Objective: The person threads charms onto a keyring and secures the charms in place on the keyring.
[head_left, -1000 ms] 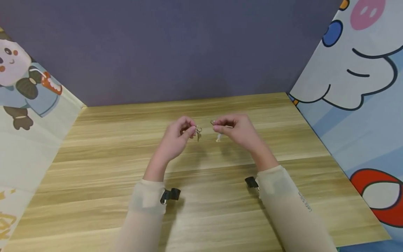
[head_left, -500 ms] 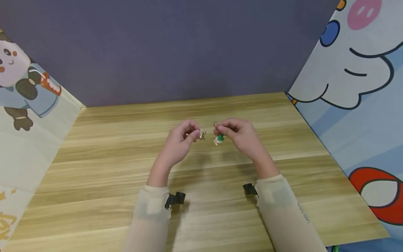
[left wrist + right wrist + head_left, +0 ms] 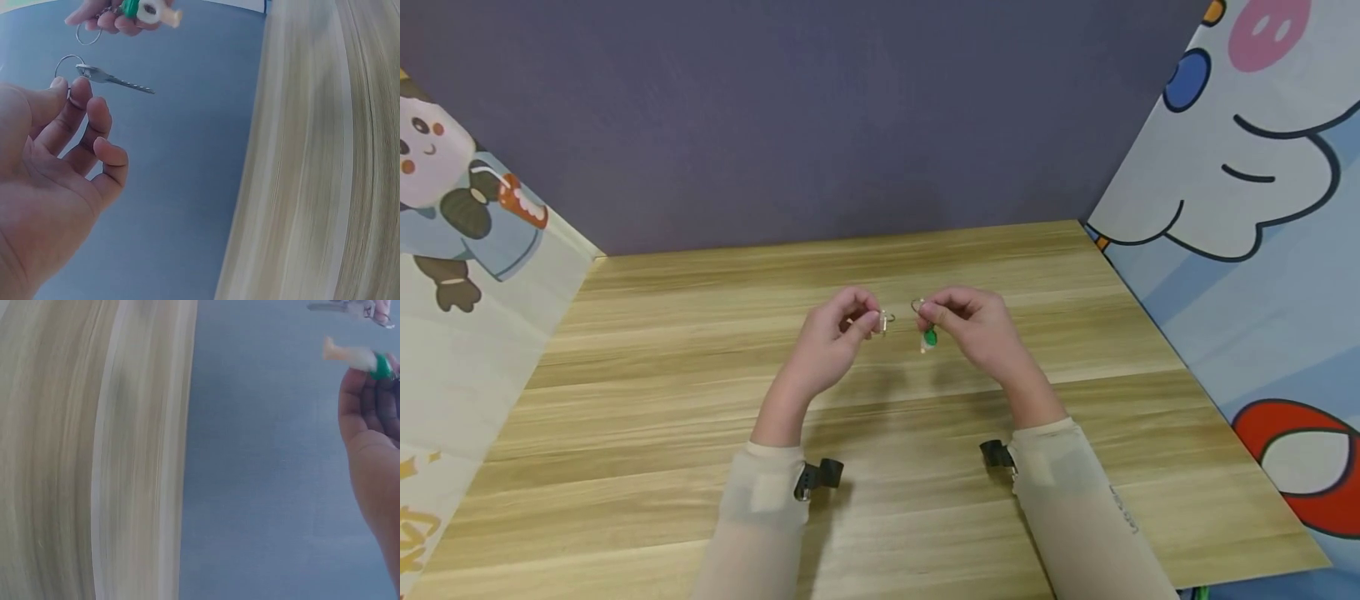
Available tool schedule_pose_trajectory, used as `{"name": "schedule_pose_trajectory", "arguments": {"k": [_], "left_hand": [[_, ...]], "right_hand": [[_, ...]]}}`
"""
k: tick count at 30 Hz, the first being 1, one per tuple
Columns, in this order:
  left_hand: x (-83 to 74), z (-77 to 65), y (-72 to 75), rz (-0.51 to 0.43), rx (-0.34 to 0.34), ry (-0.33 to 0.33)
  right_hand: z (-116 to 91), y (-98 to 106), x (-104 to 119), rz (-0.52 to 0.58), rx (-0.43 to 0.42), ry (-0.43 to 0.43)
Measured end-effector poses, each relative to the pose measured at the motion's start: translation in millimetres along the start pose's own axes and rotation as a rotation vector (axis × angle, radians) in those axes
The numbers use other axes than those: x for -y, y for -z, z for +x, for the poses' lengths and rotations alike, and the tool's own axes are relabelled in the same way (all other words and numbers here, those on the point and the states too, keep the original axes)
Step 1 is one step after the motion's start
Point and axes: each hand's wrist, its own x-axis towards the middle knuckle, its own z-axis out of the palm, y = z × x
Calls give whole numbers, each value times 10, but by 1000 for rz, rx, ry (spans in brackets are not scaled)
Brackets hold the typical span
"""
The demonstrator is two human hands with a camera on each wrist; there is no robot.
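Note:
In the head view my left hand (image 3: pixel 831 346) is raised above the table and pinches a small metal ring between thumb and forefinger. A silver key (image 3: pixel 119 80) is threaded on that ring (image 3: pixel 60 61), as the left wrist view shows. Facing it across a short gap, my right hand (image 3: pixel 981 337) pinches a keychain. The keychain's ring (image 3: pixel 915 306) sticks out towards the left hand, and its green and white figurine charm (image 3: pixel 929 337) dangles below the fingers. In the right wrist view the charm (image 3: pixel 359 358) looks blurred. The two rings are apart.
A light wood-grain table (image 3: pixel 662 400) lies under both hands. Behind it rises a dark grey-blue panel (image 3: pixel 850 125). Panels with cartoon prints stand at the left (image 3: pixel 467 192) and right (image 3: pixel 1262 208). Black wrist straps with small cameras sit on both sleeves.
Both hands have shifted slightly towards the right and nearer the person. The green charm has come out from behind the right fingers and swung down. The key has turned.

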Motion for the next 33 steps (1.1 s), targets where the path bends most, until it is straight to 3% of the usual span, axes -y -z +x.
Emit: {"name": "schedule_pose_trajectory", "arguments": {"k": [8, 17, 23, 29, 33], "left_hand": [[-25, -13, -31, 2, 54, 4], [-10, -15, -80, 9, 106, -14], [32, -18, -74, -83, 156, 10], [33, -26, -70, -127, 194, 3], [32, -28, -73, -64, 176, -18]], "right_hand": [[-7, -13, -23, -131, 30, 35], [-39, -34, 20, -243, 91, 213], [-42, -39, 8, -317, 62, 358], [-46, -45, 8, -331, 26, 377], [-44, -43, 2, -323, 31, 383]]}}
